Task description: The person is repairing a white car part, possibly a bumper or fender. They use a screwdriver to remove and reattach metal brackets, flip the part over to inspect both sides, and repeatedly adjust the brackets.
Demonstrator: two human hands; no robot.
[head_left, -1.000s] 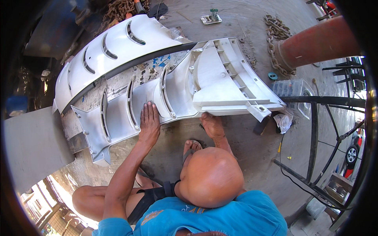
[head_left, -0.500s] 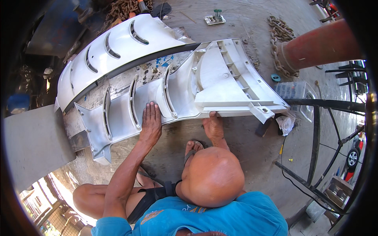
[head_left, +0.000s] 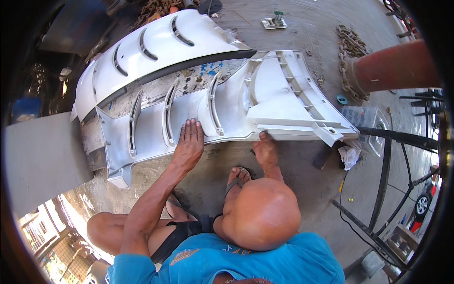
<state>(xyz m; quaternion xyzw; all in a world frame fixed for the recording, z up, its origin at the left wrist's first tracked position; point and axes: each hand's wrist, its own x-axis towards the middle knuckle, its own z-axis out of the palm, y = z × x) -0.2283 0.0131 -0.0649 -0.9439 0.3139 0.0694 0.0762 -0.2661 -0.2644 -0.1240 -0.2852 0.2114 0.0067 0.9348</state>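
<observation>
Straight ahead: white panel (head_left: 232, 113), stretched left-to-right
Left hand (head_left: 189, 145): laid flat on it, open
Right hand (head_left: 266, 150): half-curled at near edge, grip unclear

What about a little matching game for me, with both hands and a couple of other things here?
1. thick cylinder
2. left hand
3. shirt
4. right hand

A. laid flat on the nearer white panel
B. blue
C. thumb at that panel's near edge
D. red

Pairs: 1-D; 2-A; 3-B; 4-C
</observation>
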